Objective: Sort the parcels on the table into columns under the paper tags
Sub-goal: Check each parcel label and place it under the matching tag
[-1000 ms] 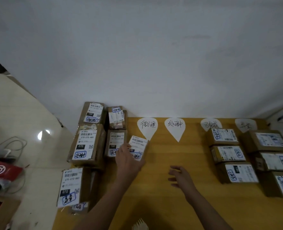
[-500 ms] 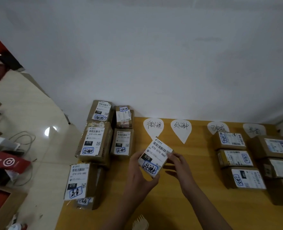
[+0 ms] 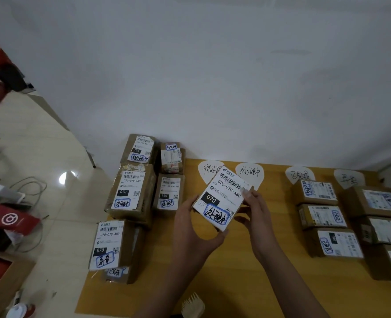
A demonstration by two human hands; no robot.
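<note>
A small parcel (image 3: 222, 199), label up and tilted, is gripped by the left hand (image 3: 195, 228) and right hand (image 3: 255, 216) above the table (image 3: 247, 283), just before the second paper tag (image 3: 249, 173).

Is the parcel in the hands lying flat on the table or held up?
Held up, tilted: the left hand and right hand grip the parcel above the table.

Single head-worn view, angled down, close over the table (image 3: 247, 283)
</note>
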